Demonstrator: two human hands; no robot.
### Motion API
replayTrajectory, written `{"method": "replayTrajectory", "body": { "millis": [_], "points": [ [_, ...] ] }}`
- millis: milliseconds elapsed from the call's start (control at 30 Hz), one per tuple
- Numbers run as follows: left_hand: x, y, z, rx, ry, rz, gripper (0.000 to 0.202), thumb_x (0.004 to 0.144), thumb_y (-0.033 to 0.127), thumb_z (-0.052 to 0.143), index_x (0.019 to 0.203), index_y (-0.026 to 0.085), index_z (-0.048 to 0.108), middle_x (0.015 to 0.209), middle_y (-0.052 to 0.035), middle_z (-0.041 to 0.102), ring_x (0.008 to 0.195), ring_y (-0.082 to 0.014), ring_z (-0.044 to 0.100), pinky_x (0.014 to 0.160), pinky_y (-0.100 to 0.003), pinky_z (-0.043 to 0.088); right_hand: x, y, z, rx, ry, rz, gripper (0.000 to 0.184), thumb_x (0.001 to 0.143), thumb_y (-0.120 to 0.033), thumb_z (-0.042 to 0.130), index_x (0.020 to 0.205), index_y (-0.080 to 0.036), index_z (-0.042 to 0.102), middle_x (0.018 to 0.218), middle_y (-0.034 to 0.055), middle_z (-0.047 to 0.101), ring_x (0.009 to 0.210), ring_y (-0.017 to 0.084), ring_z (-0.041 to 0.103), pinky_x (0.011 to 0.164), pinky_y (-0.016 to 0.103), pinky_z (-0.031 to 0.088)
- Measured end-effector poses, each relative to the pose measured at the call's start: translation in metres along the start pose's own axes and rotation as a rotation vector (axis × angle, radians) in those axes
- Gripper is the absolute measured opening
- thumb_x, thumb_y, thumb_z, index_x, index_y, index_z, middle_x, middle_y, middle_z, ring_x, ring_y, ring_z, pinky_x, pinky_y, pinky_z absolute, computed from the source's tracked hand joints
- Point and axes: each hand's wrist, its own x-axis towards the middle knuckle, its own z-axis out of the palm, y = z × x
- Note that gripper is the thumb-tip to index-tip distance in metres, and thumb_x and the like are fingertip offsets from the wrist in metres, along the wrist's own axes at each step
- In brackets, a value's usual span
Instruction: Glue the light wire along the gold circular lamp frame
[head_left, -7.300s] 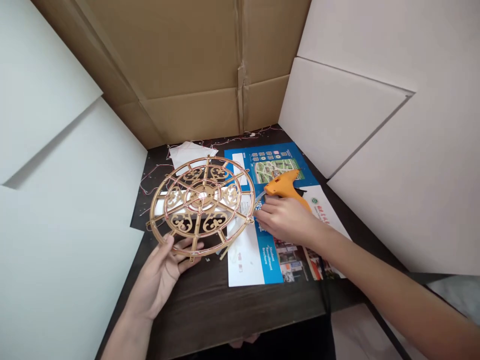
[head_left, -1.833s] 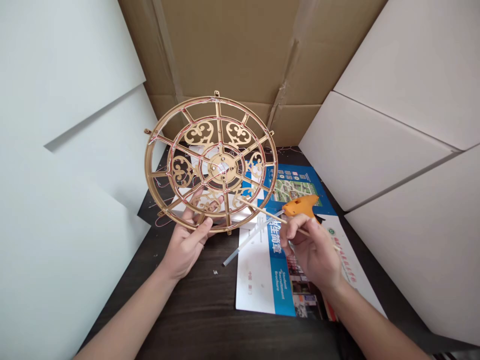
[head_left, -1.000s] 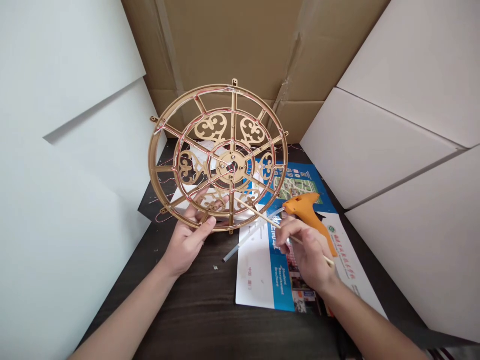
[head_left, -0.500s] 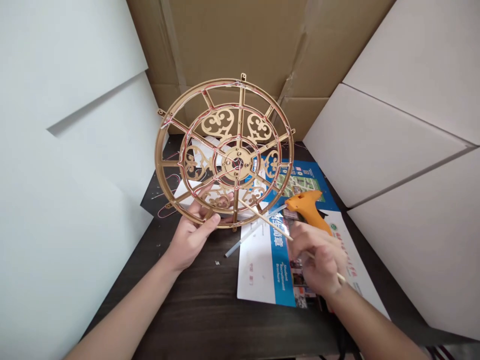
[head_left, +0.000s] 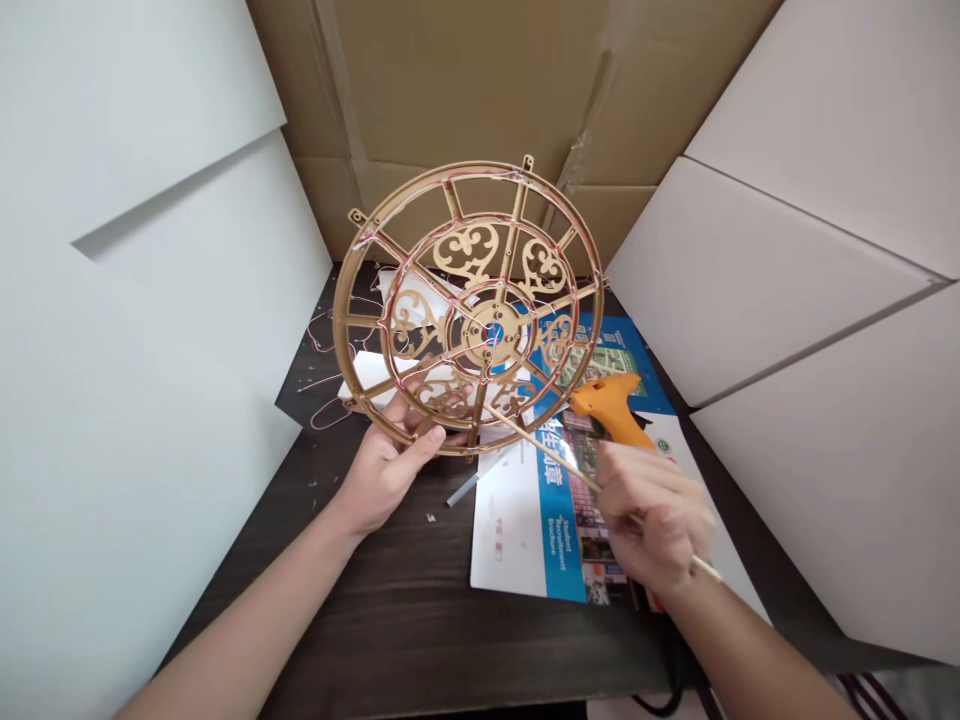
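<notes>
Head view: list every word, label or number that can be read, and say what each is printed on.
"Student Recruitment Brochure": small white print on the blue strip of the brochure.
"生简章": large white Chinese characters on the same strip, any character before them unclear.
The marks on the brochure's white panel, the labels on its map and the red characters at its right edge are too small or blurred to read.
</notes>
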Motion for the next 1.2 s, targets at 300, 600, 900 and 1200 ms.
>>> {"method": "replayTrajectory", "body": {
  "millis": [300, 600, 900, 1200],
  "points": [
    [0.002, 0.006, 0.004, -0.123, 0.055, -0.045, 0.073, 0.092, 0.020, 0.070, 0.153, 0.041, 0.038, 0.145, -0.0042, 0.058, 0.139, -0.0277, 0.050, 0.116, -0.052, 0.045, 0.011, -0.006, -0.003, 0.162, 0.103, 0.163, 0.055, 0.108, -0.038, 0.034, 0.057, -0.017, 0.031, 0.048, 0.0003, 0.025, 0.047, 0.013, 0.025, 0.053, 0.032, 0.018],
    [0.003, 0.009, 0.005, -0.168, 0.089, -0.067, 0.077, 0.090, 0.019, 0.072, 0.153, 0.044, 0.037, 0.143, -0.0029, 0.060, 0.137, -0.0283, 0.051, 0.115, -0.053, 0.047, 0.008, 0.001, -0.004, 0.147, 0.183, 0.206, 0.058, 0.107, -0.042, 0.036, 0.056, -0.016, 0.036, 0.048, 0.0009, 0.029, 0.047, 0.012, 0.027, 0.053, 0.032, 0.020],
    [0.004, 0.009, 0.006, -0.155, 0.105, -0.077, 0.075, 0.088, 0.020, 0.074, 0.151, 0.043, 0.040, 0.142, -0.0032, 0.060, 0.137, -0.0298, 0.052, 0.114, -0.056, 0.047, 0.003, 0.003, -0.006, 0.109, 0.095, 0.262, 0.055, 0.108, -0.039, 0.035, 0.058, -0.017, 0.043, 0.052, 0.0011, 0.033, 0.051, 0.014, 0.034, 0.055, 0.032, 0.022],
    [0.007, 0.010, 0.002, -0.187, 0.136, -0.094, 0.077, 0.089, 0.017, 0.072, 0.153, 0.041, 0.037, 0.141, -0.0042, 0.062, 0.136, -0.0285, 0.053, 0.114, -0.055, 0.047, 0.022, 0.009, -0.007, 0.426, 0.280, 0.520, 0.059, 0.105, -0.048, 0.042, 0.054, -0.017, 0.039, 0.047, 0.0000, 0.030, 0.047, 0.011, 0.031, 0.048, 0.026, 0.028]
  ]
}}
